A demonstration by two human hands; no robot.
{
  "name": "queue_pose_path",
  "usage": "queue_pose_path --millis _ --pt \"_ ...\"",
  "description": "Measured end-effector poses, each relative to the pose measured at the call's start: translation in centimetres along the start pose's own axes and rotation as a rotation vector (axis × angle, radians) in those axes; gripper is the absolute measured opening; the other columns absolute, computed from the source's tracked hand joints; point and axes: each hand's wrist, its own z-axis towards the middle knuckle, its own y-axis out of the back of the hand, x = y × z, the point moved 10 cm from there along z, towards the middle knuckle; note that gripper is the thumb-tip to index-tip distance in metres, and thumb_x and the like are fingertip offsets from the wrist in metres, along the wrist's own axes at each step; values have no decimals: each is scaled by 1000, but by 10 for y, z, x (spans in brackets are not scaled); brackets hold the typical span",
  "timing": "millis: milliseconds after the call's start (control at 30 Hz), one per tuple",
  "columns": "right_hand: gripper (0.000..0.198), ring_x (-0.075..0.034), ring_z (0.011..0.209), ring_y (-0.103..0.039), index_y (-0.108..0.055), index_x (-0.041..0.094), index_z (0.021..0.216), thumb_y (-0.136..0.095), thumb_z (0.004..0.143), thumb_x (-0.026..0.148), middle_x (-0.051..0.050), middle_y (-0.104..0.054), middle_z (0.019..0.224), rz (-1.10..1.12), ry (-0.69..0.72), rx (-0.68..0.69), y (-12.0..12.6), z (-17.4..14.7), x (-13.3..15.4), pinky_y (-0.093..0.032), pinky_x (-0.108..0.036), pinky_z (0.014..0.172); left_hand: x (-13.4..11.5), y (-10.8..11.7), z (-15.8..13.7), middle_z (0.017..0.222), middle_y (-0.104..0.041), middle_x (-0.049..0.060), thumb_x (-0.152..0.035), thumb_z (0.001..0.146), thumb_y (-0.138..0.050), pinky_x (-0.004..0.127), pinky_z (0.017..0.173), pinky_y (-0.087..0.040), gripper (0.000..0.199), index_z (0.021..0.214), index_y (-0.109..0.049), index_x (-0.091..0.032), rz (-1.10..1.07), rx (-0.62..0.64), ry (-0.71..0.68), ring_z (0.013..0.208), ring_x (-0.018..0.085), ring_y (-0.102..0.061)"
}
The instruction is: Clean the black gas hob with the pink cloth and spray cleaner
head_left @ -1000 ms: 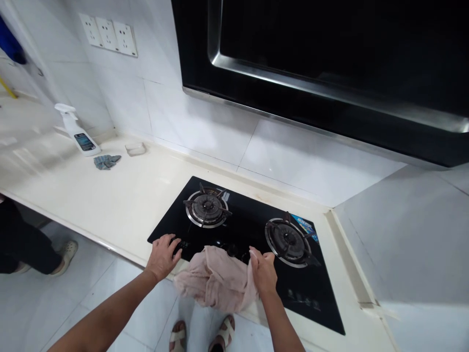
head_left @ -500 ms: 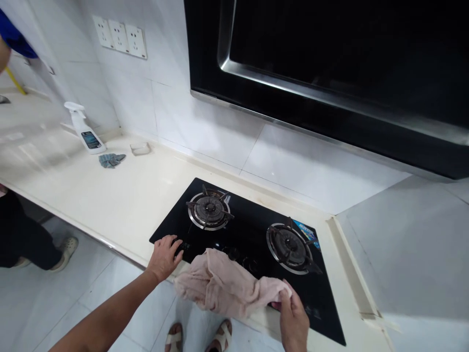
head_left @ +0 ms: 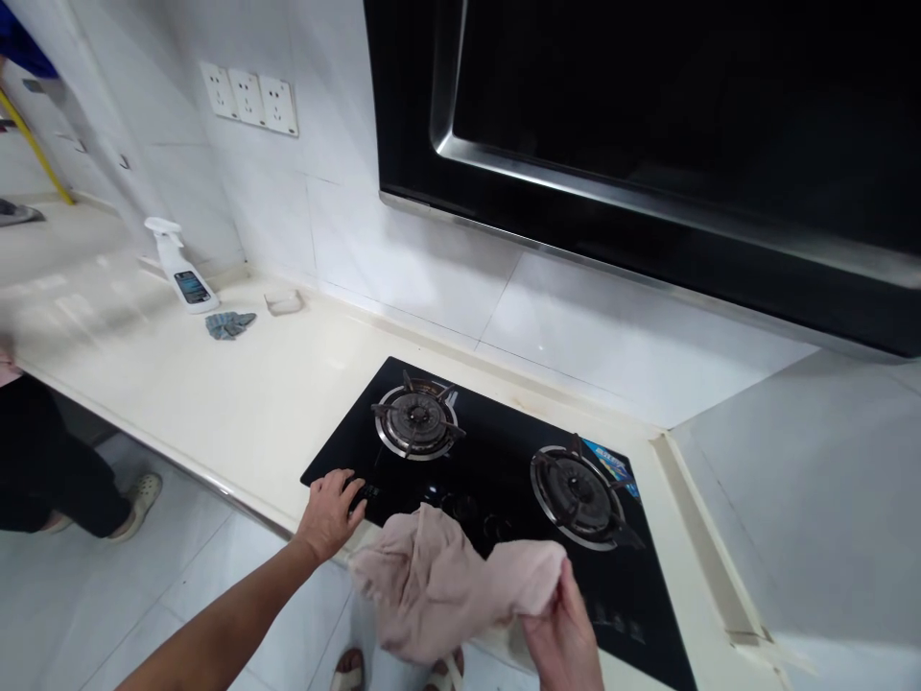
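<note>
A black glass gas stove is set into the cream countertop, with a left burner and a right burner. My left hand rests on the stove's front left corner, fingers spread and holding nothing. At the front edge my right hand grips one end of a pale pink cloth. Bunched and drooping, the cloth hangs over the front of the stove and hides part of the edge. The control knobs show just behind it.
A white spray bottle, a crumpled blue-grey rag and a small clear dish stand on the countertop at the left. A black range hood overhangs the stove. Another person's legs are at far left.
My right hand has turned, and the cloth's held end has lifted and opened wider. The cloth's bulk has swung lower. My left hand stays on the stove corner. The view has shifted slightly.
</note>
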Motion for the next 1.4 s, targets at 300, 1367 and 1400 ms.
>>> queue_pose_path --millis 300,1367,1400 --pt "37 -23 92 -62 -68 22 82 -50 85 55 -7 -69 94 -760 442 94 -95 42 15 -49 -36 90 -1 2 -1 123 -63 14 -31 93 -58 47 90 -45 27 117 -66 -20 -2 1 19 114 32 -57" --pt "28 -25 84 -67 -49 27 93 -29 92 46 -8 -70 89 -918 233 60 -95 66 -18 -46 -34 76 0 0 -2 123 -62 14 -31 94 -57 49 90 -44 27 118 -64 -21 -27 10 31 115 32 -56" --pt "29 -25 85 -68 -50 26 95 -30 92 47 -8 -70 90 -912 239 72 -96 65 -18 -47 -34 76 0 1 -2 123 -62 14 -31 93 -57 49 90 -44 28 118 -64 -21 -29 6 32 115 32 -56"
